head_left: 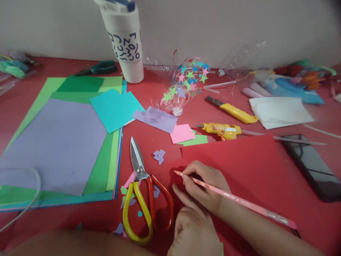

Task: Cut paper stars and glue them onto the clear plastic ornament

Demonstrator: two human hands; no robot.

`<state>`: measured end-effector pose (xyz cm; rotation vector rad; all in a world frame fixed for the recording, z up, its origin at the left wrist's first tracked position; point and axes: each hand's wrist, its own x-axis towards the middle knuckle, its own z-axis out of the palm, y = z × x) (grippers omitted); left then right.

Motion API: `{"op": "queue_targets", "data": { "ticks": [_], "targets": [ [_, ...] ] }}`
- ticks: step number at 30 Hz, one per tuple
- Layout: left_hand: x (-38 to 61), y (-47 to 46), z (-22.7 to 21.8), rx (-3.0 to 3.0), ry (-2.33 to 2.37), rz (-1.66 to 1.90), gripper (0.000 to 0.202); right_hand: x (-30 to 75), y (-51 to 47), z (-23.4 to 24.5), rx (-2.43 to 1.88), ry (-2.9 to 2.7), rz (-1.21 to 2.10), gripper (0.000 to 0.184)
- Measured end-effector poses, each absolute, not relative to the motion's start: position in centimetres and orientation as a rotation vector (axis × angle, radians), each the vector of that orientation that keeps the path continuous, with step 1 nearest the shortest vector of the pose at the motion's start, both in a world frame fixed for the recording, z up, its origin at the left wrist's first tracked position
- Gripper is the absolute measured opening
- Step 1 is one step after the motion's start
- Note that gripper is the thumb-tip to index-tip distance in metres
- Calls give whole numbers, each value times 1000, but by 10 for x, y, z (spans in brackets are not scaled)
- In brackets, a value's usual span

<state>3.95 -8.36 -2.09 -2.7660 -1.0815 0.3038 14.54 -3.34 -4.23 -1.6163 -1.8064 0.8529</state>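
My right hand [205,185] is closed on a pink pencil [239,201], its tip resting on a red paper sheet [239,160] near the sheet's left edge. My left hand [193,227] lies just below it, index finger stretched out and pressing on the same red sheet, the other fingers curled with nothing in them. Scissors [144,192] with one yellow and one red handle lie shut to the left of both hands, among small paper scraps [159,155].
A stack of coloured paper sheets [58,142] covers the left. Behind stand a white tumbler [125,39], a star-decorated clear bottle [183,85], a yellow utility knife [231,110] and a glue gun [221,129]. A phone [311,165] lies right. White cable [23,202] at lower left.
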Motion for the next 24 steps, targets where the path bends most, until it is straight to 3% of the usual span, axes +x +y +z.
{"op": "queue_targets", "data": {
  "ticks": [24],
  "targets": [
    [37,-79,-24,-2630,-990,191,37,147,-39,-39,-1782,-1589,740,15]
  ]
}}
